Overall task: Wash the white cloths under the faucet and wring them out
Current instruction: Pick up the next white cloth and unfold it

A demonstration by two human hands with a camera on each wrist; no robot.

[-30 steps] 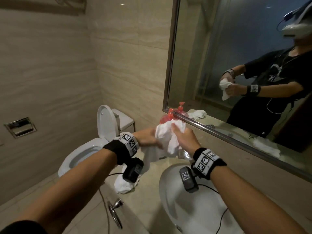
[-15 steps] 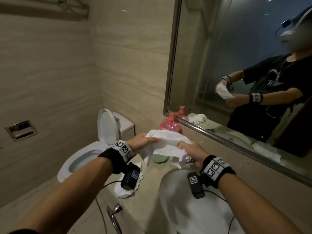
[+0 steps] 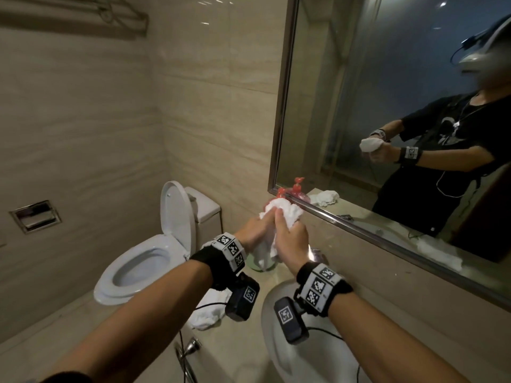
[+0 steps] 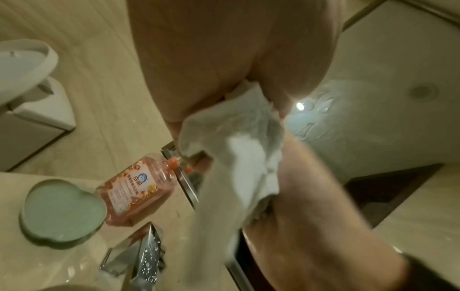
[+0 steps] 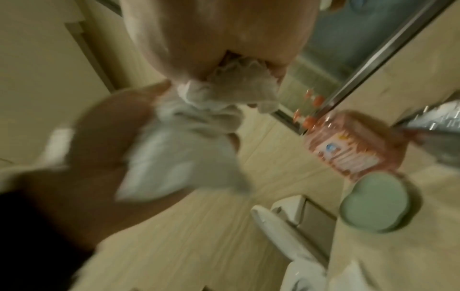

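While both arms reach over the sink basin (image 3: pixel 279 352), left hand (image 3: pixel 253 233) and right hand (image 3: pixel 290 239) clench one bunched white cloth (image 3: pixel 282 214) above the counter; second cloth (image 3: pixel 206 313) lies at counter edge; soap bottle (image 4: pixel 137 189) behind.

Left wrist view. The left hand (image 4: pixel 224 59) fills the upper frame, gripping a bunched white cloth (image 4: pixel 239 149) that hangs down from the palm. The right hand (image 4: pixel 311 206) enters from the lower right and grips the same cloth lower down. Below, on the beige counter (image 4: pixel 62 259), a pink soap bottle (image 4: pixel 137 189) stands beside a pale green heart-shaped dish (image 4: pixel 62 212) (the two appear to touch). A chrome faucet (image 4: pixel 147 254), beaded with droplets, sits just below them. A white toilet tank (image 4: pixel 47 112) shows at left. Image is soft with blur.
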